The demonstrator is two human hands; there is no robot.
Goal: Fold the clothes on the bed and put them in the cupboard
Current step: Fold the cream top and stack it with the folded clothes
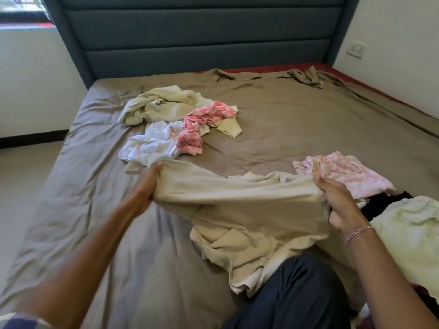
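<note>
Stretching is under way: the beige garment (pixel 249 205) is held taut between both hands. Its long axis runs left-right across the view, and its lower part is draped onto the knee (pixel 297 293) and the bed sheet (pixel 285 115). The left hand (pixel 149 184) is clamped on the left end with the arm well extended. The right hand (pixel 332 200) is clamped on the right end, closer to the body.

The next move is judged to be a lay-down or an end-to-end fold. Open sheet is available straight ahead of the garment. On the right, room is limited by the pink floral piece (pixel 344 172), a black item (pixel 384 203) and a pale green garment (pixel 408 233), all near the right hand. The unfolded pile (pixel 166 119) lies just beyond the left hand, so that end should be kept clear of it. No cupboard is seen.
</note>
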